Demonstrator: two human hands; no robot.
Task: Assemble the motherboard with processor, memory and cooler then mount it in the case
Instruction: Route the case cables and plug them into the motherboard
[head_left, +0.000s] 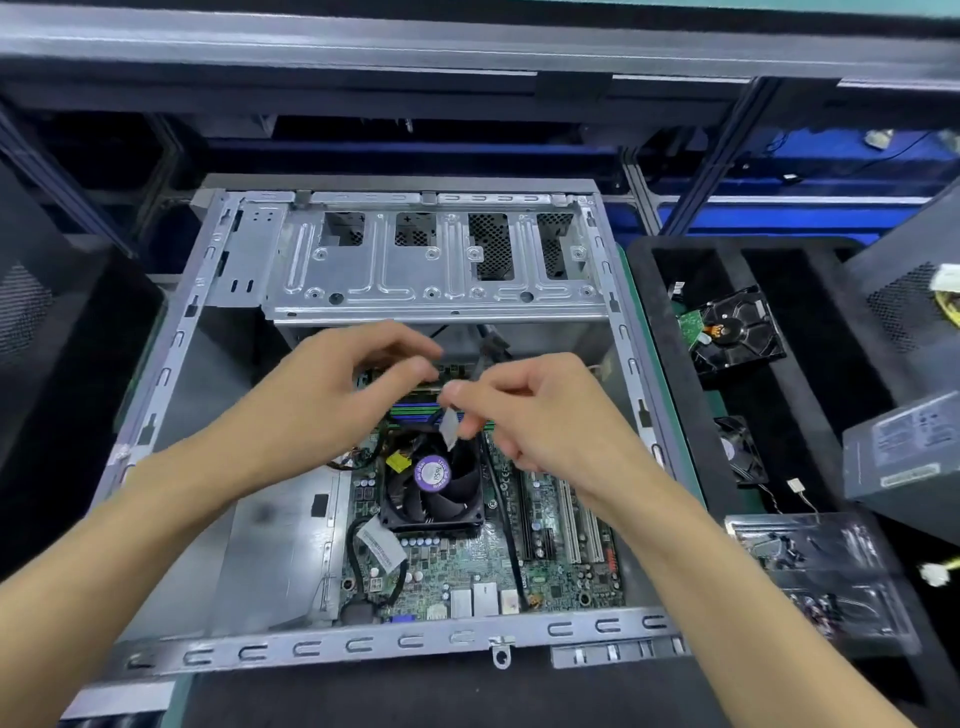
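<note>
While both your hands hover over the open case (171, 364), the stock stands thus. Motherboard (467, 566): seated on the floor of the case, toward its near right. Cooler (434, 488): black fan with a purple hub label, mounted on the motherboard just near of your hands. Memory slots (415, 408): blue and green, on the far side of the cooler, partly hidden by your fingers. Left hand (332, 395): fingers curled, thumb and forefinger pinched together above the slots; what they grip, you cannot tell. Right hand (524, 410): thumb and fingers pinching a thin black cable (434, 418) bearing a small grey tag (450, 427) that hangs over the cooler. Drive cage (431, 260): bare metal, across the far end of the case. Black tray (670, 364) on the bench, right of the case: one hard drive (737, 327), one small fan (740, 452). Power supply (904, 457): grey box, far right. Clear plastic bags (826, 577): near right, contents blurred.
</note>
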